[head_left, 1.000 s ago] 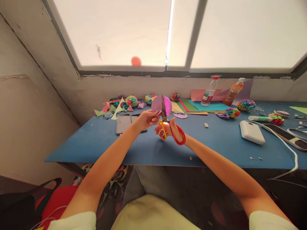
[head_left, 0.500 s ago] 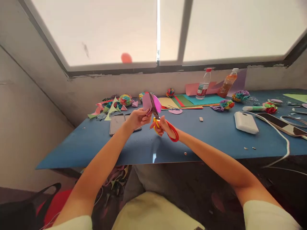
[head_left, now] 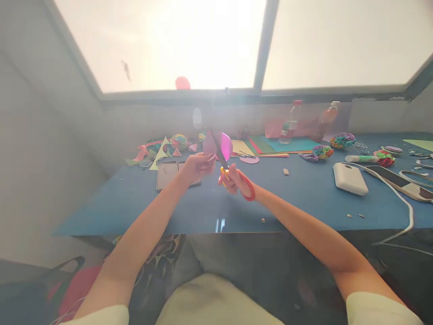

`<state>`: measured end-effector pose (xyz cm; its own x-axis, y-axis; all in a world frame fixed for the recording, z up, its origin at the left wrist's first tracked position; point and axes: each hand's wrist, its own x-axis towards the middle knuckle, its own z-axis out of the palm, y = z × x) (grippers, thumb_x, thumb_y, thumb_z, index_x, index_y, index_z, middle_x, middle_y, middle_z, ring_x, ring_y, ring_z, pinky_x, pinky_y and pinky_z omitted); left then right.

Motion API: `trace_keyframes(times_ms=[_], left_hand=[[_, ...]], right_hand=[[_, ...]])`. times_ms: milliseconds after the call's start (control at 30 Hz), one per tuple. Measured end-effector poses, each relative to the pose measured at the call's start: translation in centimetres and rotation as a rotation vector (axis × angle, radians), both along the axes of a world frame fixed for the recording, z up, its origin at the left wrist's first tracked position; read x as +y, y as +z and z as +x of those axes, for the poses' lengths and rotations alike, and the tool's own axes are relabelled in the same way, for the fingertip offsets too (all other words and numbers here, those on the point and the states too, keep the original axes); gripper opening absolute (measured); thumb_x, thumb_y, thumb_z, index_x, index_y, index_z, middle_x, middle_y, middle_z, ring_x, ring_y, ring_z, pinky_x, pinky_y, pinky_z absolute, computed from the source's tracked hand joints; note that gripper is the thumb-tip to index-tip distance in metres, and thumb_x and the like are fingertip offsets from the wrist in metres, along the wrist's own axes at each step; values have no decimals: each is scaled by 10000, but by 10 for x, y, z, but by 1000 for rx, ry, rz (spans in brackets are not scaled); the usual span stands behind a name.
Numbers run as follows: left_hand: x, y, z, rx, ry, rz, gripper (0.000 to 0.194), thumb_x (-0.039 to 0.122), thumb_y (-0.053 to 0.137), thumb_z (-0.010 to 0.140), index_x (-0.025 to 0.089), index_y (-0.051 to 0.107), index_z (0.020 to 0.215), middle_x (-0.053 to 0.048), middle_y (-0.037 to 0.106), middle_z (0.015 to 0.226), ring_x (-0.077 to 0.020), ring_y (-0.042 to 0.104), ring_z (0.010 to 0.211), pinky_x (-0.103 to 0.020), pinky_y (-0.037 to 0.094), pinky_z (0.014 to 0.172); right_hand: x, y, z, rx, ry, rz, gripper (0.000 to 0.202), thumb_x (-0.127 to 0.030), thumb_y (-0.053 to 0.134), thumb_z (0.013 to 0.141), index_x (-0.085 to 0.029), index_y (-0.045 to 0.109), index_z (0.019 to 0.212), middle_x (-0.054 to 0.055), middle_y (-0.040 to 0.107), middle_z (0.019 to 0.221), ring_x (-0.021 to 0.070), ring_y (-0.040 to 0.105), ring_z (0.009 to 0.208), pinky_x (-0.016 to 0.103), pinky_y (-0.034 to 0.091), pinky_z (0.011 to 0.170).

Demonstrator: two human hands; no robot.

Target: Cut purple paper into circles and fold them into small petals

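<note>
My left hand (head_left: 199, 166) pinches a rounded piece of purple paper (head_left: 227, 145) by its lower left edge, above the table. In my right hand (head_left: 236, 180) is a pair of scissors (head_left: 221, 155) with orange-yellow and red handles. The dark blades point up across the paper, and the sheet shows on both sides of them. Glare washes out the spot, so I cannot tell whether the blades are cutting at this instant. Behind, on the table, lies a flat purple paper disc (head_left: 249, 160).
Coloured paper sheets (head_left: 294, 144) lie at the back below a water bottle (head_left: 288, 128) and a tea bottle (head_left: 326, 122). Paper scraps (head_left: 158, 155) and crumpled flowers are at back left. A white power bank (head_left: 350, 178), phone (head_left: 399, 180), glue stick (head_left: 361, 159) and cable occupy the right.
Bright light now pours through the window and hazes the view. The view has shifted slightly; both hands stay on the paper and scissors, with the blades still across the sheet.
</note>
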<state>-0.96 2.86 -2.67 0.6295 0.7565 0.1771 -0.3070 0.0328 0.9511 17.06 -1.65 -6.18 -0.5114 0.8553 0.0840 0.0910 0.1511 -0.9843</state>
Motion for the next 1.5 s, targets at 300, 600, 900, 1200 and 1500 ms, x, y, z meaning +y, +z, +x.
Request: trace_keyframes(times_ms=[300,600,900,1200,1500], left_hand=[[-4,4,2,-56,204,70,269,239,591,736,151,448,526,33,336,499,-56,326,421,-216,256,421],[-8,2,9,-130,187,147,84,220,585,731,160,612,783,-22,579,784,-131,533,765,-260,420,670],[-11,0,15,-3,278,100,235,353,667,708,165,668,848,-59,652,858,-176,584,835,-284,455,691],[5,-10,13,186,639,156,316,444,716,651,138,637,651,-29,599,616,-132,578,604,-250,456,612],[24,0,-6,48,1115,71,46,209,585,761,169,593,782,17,562,703,-83,516,644,-201,424,596]], right_hand=[[5,-4,1,25,-6,-58,750,-867,279,664,-154,510,662,-89,193,497,44,168,394,190,163,359],[8,-6,2,61,20,-100,746,-867,268,667,-155,490,650,-103,191,467,33,162,358,173,179,317],[2,7,0,-3,-68,-136,638,-769,356,756,-160,484,616,-98,203,431,36,182,340,170,165,313],[16,11,6,-236,-156,-210,569,-687,440,780,-148,547,633,-85,242,389,45,212,323,189,194,304],[34,16,31,-607,-175,16,673,-780,388,725,-143,596,663,-23,390,454,75,337,374,225,278,389]])
